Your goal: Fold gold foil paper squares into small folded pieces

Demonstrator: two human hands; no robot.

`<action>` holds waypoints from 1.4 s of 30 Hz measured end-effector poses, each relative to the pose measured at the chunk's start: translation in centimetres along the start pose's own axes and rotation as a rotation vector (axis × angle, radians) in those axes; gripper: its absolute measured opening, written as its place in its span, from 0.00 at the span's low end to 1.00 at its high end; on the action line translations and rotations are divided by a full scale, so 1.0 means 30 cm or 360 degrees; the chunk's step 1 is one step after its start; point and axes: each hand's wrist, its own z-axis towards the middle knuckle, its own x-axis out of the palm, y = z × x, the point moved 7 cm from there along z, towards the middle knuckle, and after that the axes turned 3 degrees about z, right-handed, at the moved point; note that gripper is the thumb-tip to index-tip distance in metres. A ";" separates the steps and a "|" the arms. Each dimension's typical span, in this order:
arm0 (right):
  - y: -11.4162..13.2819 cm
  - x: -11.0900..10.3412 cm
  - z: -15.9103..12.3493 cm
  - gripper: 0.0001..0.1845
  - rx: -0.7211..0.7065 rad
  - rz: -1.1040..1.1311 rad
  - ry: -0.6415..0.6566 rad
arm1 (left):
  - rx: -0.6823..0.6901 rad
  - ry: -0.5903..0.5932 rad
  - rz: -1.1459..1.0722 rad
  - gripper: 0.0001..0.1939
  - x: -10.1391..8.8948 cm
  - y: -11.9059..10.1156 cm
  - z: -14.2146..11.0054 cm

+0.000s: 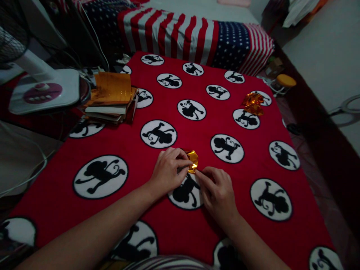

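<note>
A small piece of shiny gold foil paper (193, 156), partly folded, lies on the red cloth between my hands. My left hand (170, 168) pinches its left side, and the fingers cover part of it. At the lower edge of the foil, my right hand (218, 189) has its index fingertip on or very near the paper, with the other fingers curled in; the thumb is partly hidden. Toward the far right of the table lie several folded gold foil pieces (253, 104) in a loose heap.
The table bears a red cloth (194, 131) printed with black monkeys in white ovals. A stack of gold sheets (112, 88) rests on books at the left, beside a white fan base (45, 92). Behind stands a bed with a flag-patterned cover (174, 32). A yellow-topped stool (286, 80) is at right.
</note>
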 end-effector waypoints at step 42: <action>-0.005 0.006 0.113 0.05 0.0132 0.0112 -0.0092 | 0.0327 0.0067 -0.0400 0.22 -0.088 0.085 0.045</action>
